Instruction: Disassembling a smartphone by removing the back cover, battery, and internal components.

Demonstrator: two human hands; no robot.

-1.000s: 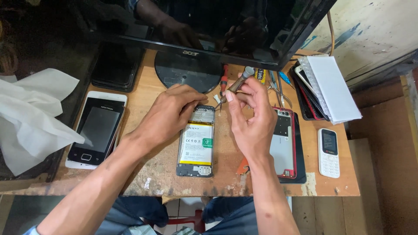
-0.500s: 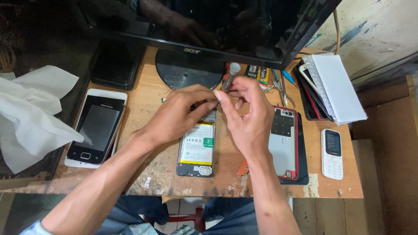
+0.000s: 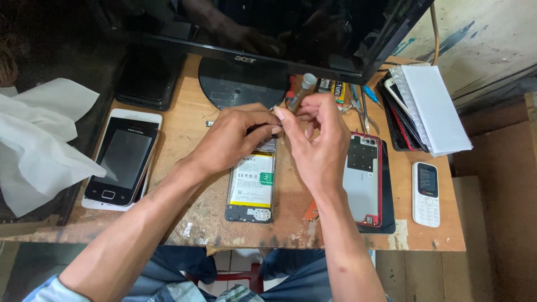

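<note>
From the head camera, the right hand (image 3: pixel 319 140) has its fingers closed around a slim grey screwdriver with a pale cap (image 3: pixel 299 92), held tilted above the opened black smartphone with a yellow-white battery (image 3: pixel 251 187) on the worn wooden counter (image 3: pixel 190 128). The left hand (image 3: pixel 235 137) pinches together at the tool's lower end, apparently gripping the tip, which is hidden.

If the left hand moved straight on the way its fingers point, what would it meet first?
The left hand points rightward, so it would meet the right hand first; their fingertips already seem to touch above the open phone. Depth is hard to judge.
</note>
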